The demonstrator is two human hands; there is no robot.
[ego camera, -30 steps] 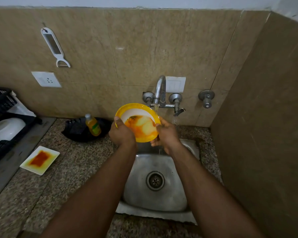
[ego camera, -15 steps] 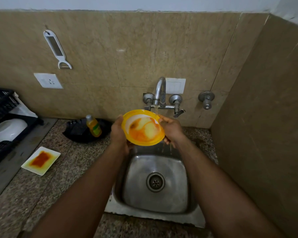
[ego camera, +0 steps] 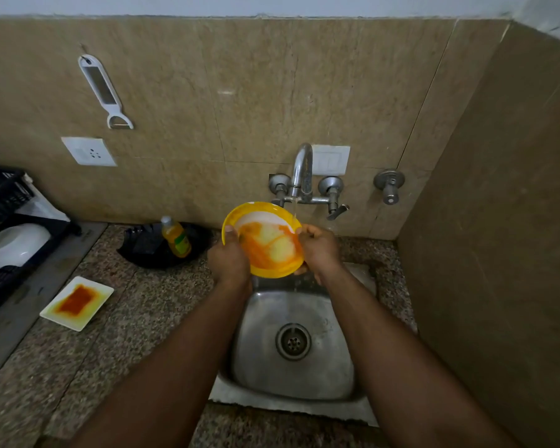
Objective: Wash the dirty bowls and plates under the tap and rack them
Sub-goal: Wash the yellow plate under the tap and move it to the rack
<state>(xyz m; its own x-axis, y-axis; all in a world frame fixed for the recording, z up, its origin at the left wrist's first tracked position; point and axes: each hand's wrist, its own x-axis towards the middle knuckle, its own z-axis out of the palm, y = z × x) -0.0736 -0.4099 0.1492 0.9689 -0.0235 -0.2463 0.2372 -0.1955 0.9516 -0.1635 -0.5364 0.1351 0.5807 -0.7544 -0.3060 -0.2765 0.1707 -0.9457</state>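
A yellow bowl (ego camera: 265,240) with orange sauce smeared inside is tilted toward me over the steel sink (ego camera: 291,347), just under the running tap (ego camera: 301,171). My left hand (ego camera: 228,258) grips its left rim, thumb inside. My right hand (ego camera: 319,250) holds the right rim, fingers curled round it. A thin stream of water falls at the bowl's upper right edge. A square white plate (ego camera: 77,302) stained with red sauce lies on the counter at the left. A white bowl (ego camera: 15,245) sits upside down in the black rack (ego camera: 4,202).
A yellow soap bottle (ego camera: 176,237) stands on a black dish (ego camera: 149,248) behind the counter. A peeler (ego camera: 105,92) hangs on the tiled wall, above a socket (ego camera: 89,152). A side wall rises close on the right. A grey drain mat (ego camera: 20,305) lies under the rack.
The bowl has tilted more toward me and moved slightly left under the stream. My left thumb now hooks over the rim, and both hands have shifted around it.
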